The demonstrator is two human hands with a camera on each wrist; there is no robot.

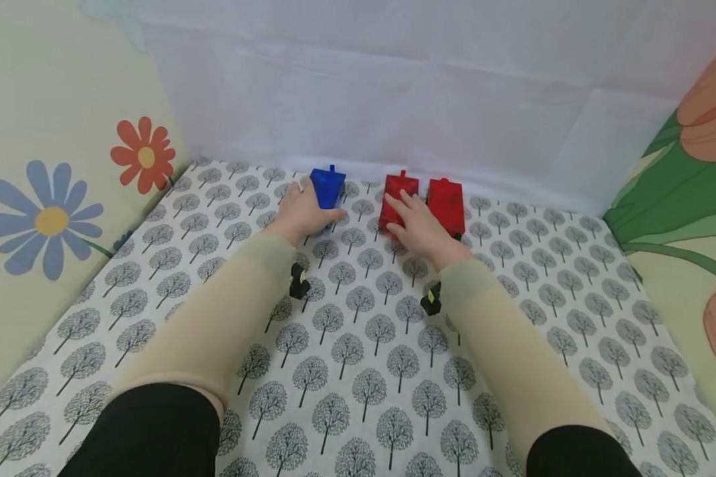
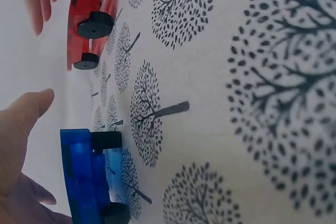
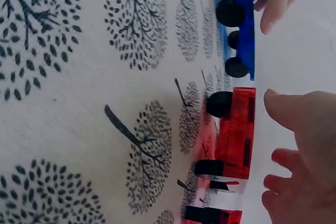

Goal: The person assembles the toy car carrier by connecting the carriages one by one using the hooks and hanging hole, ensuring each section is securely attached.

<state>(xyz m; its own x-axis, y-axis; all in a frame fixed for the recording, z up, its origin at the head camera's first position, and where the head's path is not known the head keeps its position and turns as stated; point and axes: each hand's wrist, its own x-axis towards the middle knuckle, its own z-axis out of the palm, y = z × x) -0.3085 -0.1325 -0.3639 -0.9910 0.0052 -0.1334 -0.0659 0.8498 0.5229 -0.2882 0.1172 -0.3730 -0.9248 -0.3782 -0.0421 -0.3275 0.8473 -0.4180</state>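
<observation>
A blue toy wagon (image 1: 328, 187) with black wheels stands toward the far side of the cloth, a small peg at its far end. My left hand (image 1: 302, 212) hovers at its near left, thumb spread out to the right; in the left wrist view a gap shows between thumb and wagon. To the right stand two red toy wagons of like shape. Over the left red wagon (image 1: 394, 215) my right hand (image 1: 420, 228) reaches with loosely spread fingers, and the right wrist view shows its thumb apart from that wagon (image 3: 239, 132). The other red wagon (image 1: 446, 204) stands close beside it.
A white cloth printed with grey trees (image 1: 370, 387) covers the table. Behind the wagons hangs a plain white sheet (image 1: 382, 93). Flower-patterned panels (image 1: 50, 222) flank both sides.
</observation>
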